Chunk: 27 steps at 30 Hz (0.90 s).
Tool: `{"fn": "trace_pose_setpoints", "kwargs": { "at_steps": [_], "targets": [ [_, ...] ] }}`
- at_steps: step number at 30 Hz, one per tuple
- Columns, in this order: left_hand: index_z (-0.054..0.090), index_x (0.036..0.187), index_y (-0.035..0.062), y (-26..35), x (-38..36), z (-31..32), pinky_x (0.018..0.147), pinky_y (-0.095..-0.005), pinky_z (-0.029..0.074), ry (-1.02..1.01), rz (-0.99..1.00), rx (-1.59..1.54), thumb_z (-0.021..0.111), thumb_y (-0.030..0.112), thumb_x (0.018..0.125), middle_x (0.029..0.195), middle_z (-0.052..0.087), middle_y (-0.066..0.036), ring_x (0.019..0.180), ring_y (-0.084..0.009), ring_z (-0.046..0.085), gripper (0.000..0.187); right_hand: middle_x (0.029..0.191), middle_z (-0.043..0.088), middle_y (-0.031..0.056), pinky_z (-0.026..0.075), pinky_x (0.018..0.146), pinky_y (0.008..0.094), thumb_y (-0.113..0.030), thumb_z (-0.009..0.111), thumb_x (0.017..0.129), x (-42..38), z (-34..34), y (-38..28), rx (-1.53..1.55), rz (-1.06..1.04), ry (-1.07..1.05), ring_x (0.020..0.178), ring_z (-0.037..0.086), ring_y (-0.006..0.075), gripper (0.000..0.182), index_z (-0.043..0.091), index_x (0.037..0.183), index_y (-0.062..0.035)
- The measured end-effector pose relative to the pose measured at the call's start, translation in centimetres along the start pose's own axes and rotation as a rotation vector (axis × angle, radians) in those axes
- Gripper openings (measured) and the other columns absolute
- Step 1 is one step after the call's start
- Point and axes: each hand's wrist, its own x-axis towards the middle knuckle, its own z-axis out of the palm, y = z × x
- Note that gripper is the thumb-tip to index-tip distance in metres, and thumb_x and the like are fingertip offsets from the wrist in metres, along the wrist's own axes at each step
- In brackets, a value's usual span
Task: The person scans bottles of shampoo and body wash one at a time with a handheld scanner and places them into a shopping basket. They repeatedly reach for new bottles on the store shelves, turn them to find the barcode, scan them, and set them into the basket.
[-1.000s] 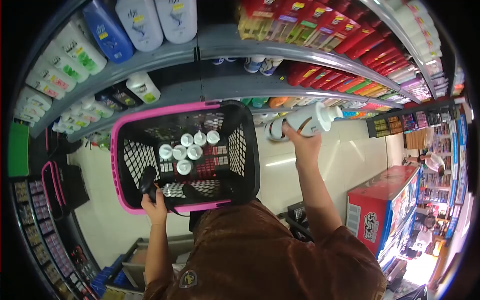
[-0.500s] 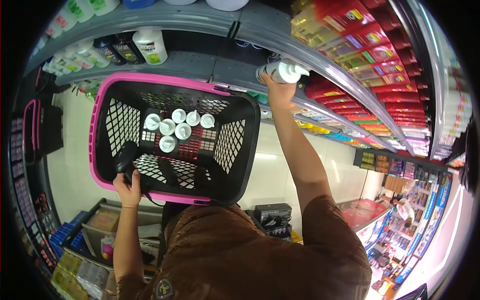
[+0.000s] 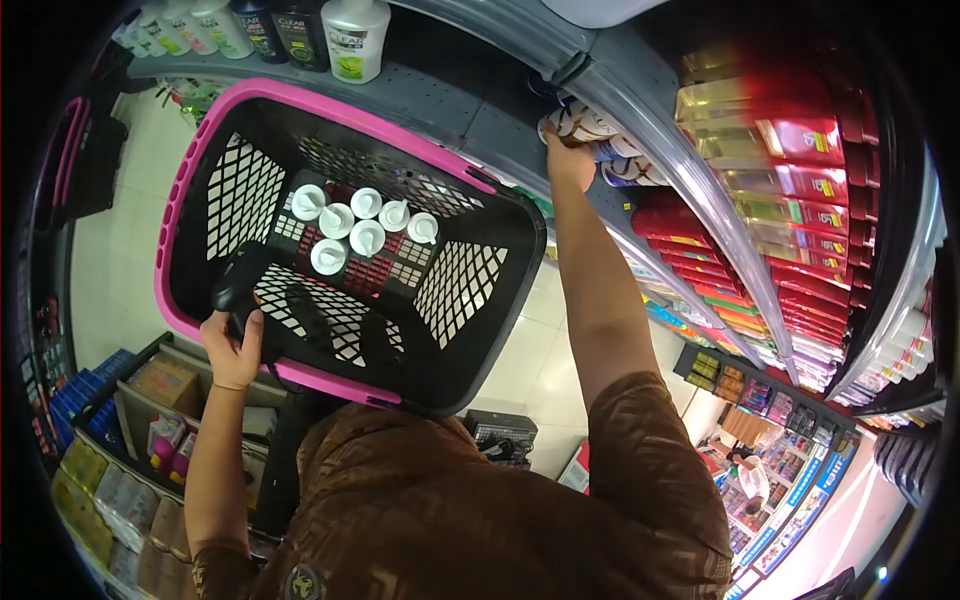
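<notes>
A black shopping basket [image 3: 490,330] with a pink rim hangs in front of me, tilted. My left hand [image 3: 232,345] is closed around its black handle [image 3: 240,285] at the near left rim. On the basket floor stand several bottles with white pump tops [image 3: 367,238], seen from above. My right hand [image 3: 570,165] reaches into the shelf and closes on a white bottle with a brown pattern [image 3: 580,124]. The overhanging shelf edge hides that bottle's top. Similar bottles [image 3: 635,172] stand right beside it.
White and dark shampoo bottles [image 3: 355,40] stand on the shelf to the left. Red and gold bottles [image 3: 800,150] fill the shelves at right. A grey shelf edge [image 3: 650,90] overhangs my right hand. Behind my left arm is a bin of boxed goods [image 3: 165,385]. Another person [image 3: 750,480] is far right.
My right hand has carried the pump bottle into the shelf, among similar bottles; its white pump no longer shows. The view has turned, and the basket appears more tilted.
</notes>
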Motion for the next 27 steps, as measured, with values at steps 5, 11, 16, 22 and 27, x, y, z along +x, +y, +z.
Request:
{"fn": "trace_pose_setpoints", "kwargs": {
  "at_steps": [5,11,16,22,27],
  "targets": [
    [0.067,0.103,-0.0026,0.2,-0.2,-0.5,0.067,-0.0291,0.047,-0.014,0.019,0.089,0.068,0.019,0.093,0.079,0.068,-0.010,0.070,-0.0142,0.059,0.024,0.113,0.074,0.0175,0.049,0.099,0.0416,-0.060,0.084,0.071,1.7,2.2,2.0,0.159,-0.007,0.024,0.108,0.070,0.0331,0.077,0.069,0.117,-0.0008],
    [0.066,0.102,-0.0033,0.9,0.0,-0.2,0.064,-0.0276,0.045,-0.001,-0.027,0.020,0.068,0.019,0.094,0.079,0.066,-0.008,0.071,-0.0118,0.056,0.024,0.084,0.073,0.0105,0.058,0.053,0.0338,-0.053,0.088,0.069,2.7,1.7,2.2,0.317,0.189,-0.030,0.067,0.069,0.0213,0.067,0.074,0.105,0.0017],
    [0.066,0.103,-0.0034,0.8,-0.1,-0.1,0.064,-0.0269,0.044,-0.019,-0.043,0.026,0.068,0.019,0.094,0.078,0.065,-0.006,0.070,-0.0109,0.054,0.024,0.064,0.066,0.0105,0.057,0.051,0.0335,-0.061,0.086,0.068,2.8,1.8,2.4,0.330,0.184,-0.042,0.052,0.064,0.0186,0.069,0.076,0.093,0.0025],
    [0.063,0.097,-0.0030,0.6,0.1,0.0,0.061,-0.0267,0.042,-0.021,-0.057,0.052,0.068,0.016,0.093,0.074,0.061,-0.004,0.068,-0.0095,0.051,0.020,0.100,0.076,0.0171,0.054,0.089,0.0399,-0.081,0.067,0.071,4.5,2.8,2.1,-0.030,0.210,-0.003,0.096,0.073,0.0313,0.087,0.077,0.108,-0.0020],
    [0.063,0.095,-0.0031,0.8,0.1,0.0,0.059,-0.0267,0.040,-0.037,-0.081,0.072,0.068,0.013,0.093,0.073,0.061,-0.004,0.066,-0.0093,0.050,0.017,0.118,0.073,0.0164,0.046,0.102,0.0409,-0.083,0.063,0.073,3.1,1.2,0.2,-0.025,0.246,-0.090,0.117,0.065,0.0326,0.087,0.075,0.121,-0.0117]
  ]
}}
